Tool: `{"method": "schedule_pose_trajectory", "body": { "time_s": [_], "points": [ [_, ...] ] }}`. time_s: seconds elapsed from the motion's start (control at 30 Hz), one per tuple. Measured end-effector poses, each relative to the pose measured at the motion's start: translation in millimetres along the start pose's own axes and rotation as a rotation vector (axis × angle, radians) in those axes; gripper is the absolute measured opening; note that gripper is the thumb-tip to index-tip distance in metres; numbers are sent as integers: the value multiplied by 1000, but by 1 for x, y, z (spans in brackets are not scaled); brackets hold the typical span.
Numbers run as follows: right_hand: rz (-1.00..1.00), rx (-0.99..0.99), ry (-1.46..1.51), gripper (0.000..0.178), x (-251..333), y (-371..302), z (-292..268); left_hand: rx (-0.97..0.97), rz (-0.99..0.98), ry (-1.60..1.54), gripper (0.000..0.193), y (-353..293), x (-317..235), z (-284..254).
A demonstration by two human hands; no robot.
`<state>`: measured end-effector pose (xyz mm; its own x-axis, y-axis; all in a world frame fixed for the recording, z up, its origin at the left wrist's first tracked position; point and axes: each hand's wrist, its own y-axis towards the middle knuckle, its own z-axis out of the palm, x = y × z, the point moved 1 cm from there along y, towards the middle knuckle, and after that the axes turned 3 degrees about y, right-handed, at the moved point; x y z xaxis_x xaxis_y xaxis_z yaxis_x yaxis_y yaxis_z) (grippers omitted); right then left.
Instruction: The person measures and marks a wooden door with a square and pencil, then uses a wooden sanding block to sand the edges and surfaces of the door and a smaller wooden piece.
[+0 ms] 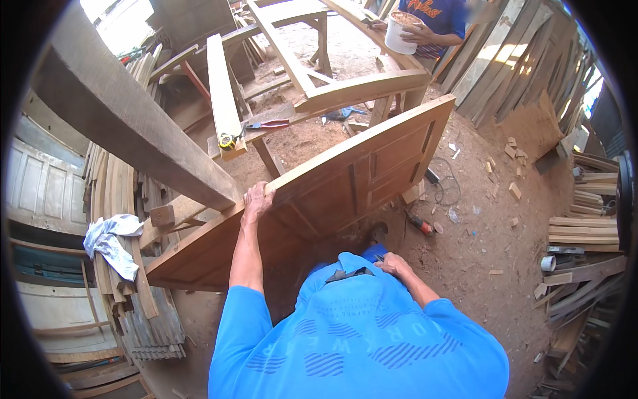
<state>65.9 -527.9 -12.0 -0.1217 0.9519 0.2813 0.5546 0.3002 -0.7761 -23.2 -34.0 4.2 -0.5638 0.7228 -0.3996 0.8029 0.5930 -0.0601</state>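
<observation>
A brown panelled wooden door (319,206) stands on its long edge in front of me, tilted. Over its upper edge my left hand (256,201) is closed, gripping it beside a thick wooden post (146,113). Down by my right thigh, my right hand (396,265) has its fingers curled in. Something small and dark shows at its fingertips, too little of it to name. Beyond the door, pliers with red and blue handles (267,124) and a yellow tape measure (227,141) rest on the wooden frame bench.
A red-and-black power tool (420,225) with a cord lies on the dirt floor to the right. Across the frame, another person's hand holds a white bucket (401,33). Stacked planks (581,233) line the right side; a pale cloth (114,243) hangs over boards at left.
</observation>
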Motion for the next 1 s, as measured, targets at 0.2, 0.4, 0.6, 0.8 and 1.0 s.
{"method": "schedule_pose_trajectory", "body": {
  "time_s": [0.2,0.4,0.6,0.8,1.0],
  "points": [
    [-31,-139,193,56,16,19,-21,40,-29,79,57,-3,-1,-4],
    [-321,-321,877,33,45,23,-61,22,-54,129,52,-1,-1,2],
    [-461,-341,1294,25,94,-8,-119,24,-78,161,53,0,-4,0],
    [-671,-795,1095,21,102,-7,-141,3,-80,191,53,-3,-9,0],
    [-693,-644,744,29,98,-23,-127,28,-18,151,57,-1,-8,2]
  ]
}}
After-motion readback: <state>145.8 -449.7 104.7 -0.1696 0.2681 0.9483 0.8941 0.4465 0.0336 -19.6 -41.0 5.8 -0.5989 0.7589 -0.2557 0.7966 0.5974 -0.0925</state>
